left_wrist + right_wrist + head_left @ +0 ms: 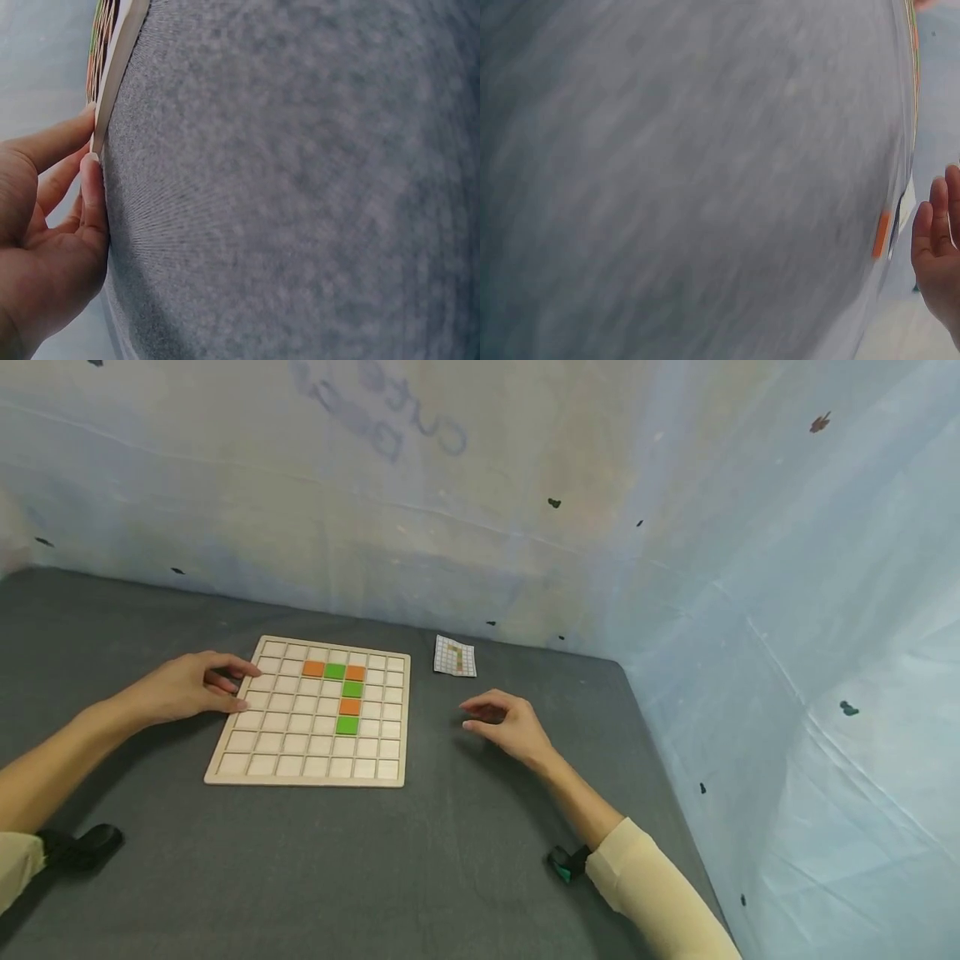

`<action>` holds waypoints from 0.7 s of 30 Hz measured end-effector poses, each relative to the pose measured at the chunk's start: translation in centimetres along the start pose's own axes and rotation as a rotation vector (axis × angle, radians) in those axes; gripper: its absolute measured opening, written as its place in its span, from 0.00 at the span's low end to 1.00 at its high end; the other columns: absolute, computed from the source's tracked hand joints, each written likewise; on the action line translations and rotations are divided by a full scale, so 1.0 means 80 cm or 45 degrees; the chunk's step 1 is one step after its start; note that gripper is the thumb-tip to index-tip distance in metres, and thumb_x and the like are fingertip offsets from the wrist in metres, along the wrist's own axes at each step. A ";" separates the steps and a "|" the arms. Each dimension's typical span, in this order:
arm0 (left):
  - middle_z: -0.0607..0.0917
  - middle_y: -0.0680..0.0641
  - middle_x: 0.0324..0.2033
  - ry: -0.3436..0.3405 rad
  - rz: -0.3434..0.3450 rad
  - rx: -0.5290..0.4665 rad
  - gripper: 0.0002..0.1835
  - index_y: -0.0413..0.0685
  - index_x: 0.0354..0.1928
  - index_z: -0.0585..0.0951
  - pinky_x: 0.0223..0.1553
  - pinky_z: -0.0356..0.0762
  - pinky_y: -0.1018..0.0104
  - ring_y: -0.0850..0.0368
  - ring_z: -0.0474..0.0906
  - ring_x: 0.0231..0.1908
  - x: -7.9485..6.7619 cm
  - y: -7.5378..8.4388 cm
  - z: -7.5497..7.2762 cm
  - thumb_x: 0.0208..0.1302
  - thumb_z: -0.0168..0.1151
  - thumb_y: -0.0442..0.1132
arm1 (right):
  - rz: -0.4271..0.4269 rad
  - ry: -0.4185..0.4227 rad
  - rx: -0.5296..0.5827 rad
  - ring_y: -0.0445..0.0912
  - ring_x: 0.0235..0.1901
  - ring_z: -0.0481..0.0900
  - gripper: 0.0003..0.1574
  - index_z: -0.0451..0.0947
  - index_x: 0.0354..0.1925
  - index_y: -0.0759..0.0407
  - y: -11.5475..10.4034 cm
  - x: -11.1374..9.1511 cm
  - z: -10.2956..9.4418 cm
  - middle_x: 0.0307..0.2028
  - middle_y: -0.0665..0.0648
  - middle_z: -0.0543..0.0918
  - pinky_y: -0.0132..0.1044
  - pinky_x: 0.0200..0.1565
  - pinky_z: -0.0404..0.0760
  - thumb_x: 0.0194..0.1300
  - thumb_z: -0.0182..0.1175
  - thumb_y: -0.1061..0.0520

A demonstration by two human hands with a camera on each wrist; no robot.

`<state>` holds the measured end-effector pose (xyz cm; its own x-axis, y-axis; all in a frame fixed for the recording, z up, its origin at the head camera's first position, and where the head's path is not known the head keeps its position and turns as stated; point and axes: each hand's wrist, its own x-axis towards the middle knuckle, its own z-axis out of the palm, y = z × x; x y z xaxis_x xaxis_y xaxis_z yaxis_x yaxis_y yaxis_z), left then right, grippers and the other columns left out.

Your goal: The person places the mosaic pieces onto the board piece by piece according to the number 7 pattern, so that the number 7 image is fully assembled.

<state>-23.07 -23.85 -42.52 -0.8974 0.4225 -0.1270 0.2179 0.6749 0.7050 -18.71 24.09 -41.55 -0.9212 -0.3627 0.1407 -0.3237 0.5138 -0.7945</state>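
Note:
A pale wooden grid board [306, 786] lies on the dark table, with orange and green square tiles on it. They form a row near its far side, from an orange tile [312, 668] rightward, then a column down to a green tile [347, 725]. My left hand [183, 689] holds the board's left edge; its fingertips meet the rim in the left wrist view. To the board's right, my right hand [510, 727] hovers with thumb and fingers apart, holding nothing. Near it in the right wrist view, an orange piece [881, 234] lies on the table; the head view hides it.
A small creased paper card [467, 670] with a printed coloured grid lies beyond the board, toward the back. Pale fabric walls [525, 460] stand behind and to the right of the dark table [360, 877]. Black straps [82, 850] hang at both wrists.

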 end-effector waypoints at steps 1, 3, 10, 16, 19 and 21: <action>0.73 0.34 0.59 0.002 -0.002 0.007 0.36 0.38 0.66 0.73 0.43 0.77 0.59 0.40 0.75 0.54 -0.001 0.000 0.000 0.61 0.72 0.49 | 0.012 0.003 0.003 0.53 0.43 0.83 0.18 0.84 0.52 0.61 0.001 -0.002 -0.003 0.48 0.59 0.84 0.46 0.39 0.82 0.63 0.70 0.58; 0.73 0.35 0.59 0.005 -0.008 0.022 0.35 0.40 0.66 0.73 0.43 0.77 0.61 0.41 0.75 0.54 -0.002 0.000 -0.001 0.61 0.72 0.50 | 0.033 0.002 0.019 0.56 0.43 0.83 0.19 0.82 0.53 0.64 0.002 -0.008 -0.010 0.49 0.63 0.84 0.50 0.39 0.81 0.64 0.69 0.60; 0.73 0.33 0.59 -0.002 0.014 0.016 0.36 0.38 0.66 0.73 0.44 0.77 0.56 0.38 0.75 0.54 0.000 0.003 -0.002 0.61 0.72 0.50 | 0.047 -0.018 0.035 0.61 0.48 0.81 0.19 0.80 0.52 0.73 -0.016 -0.028 -0.037 0.50 0.71 0.82 0.51 0.48 0.80 0.64 0.66 0.67; 0.73 0.32 0.59 -0.004 0.007 0.013 0.36 0.37 0.66 0.72 0.44 0.76 0.57 0.38 0.75 0.54 0.000 0.004 -0.002 0.62 0.72 0.48 | 0.096 -0.036 0.037 0.60 0.48 0.81 0.19 0.80 0.53 0.70 0.007 -0.036 -0.048 0.50 0.68 0.82 0.35 0.41 0.82 0.64 0.66 0.67; 0.73 0.32 0.59 -0.005 0.006 0.010 0.35 0.37 0.66 0.72 0.45 0.76 0.54 0.38 0.75 0.55 0.000 0.004 -0.002 0.62 0.71 0.48 | 0.126 -0.058 0.024 0.55 0.48 0.82 0.20 0.81 0.55 0.65 0.032 -0.037 -0.051 0.51 0.62 0.83 0.35 0.43 0.82 0.64 0.67 0.64; 0.73 0.32 0.59 -0.007 0.005 0.004 0.35 0.37 0.66 0.72 0.46 0.76 0.53 0.38 0.75 0.55 0.000 0.004 -0.002 0.62 0.71 0.48 | 0.129 -0.079 -0.012 0.50 0.47 0.82 0.20 0.82 0.55 0.60 0.049 -0.038 -0.052 0.51 0.57 0.84 0.37 0.45 0.82 0.64 0.68 0.62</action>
<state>-23.06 -23.72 -42.23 -0.8943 0.4288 -0.1280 0.2231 0.6752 0.7031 -18.11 30.43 -42.61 -0.9343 -0.3558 0.0226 -0.2317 0.5577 -0.7971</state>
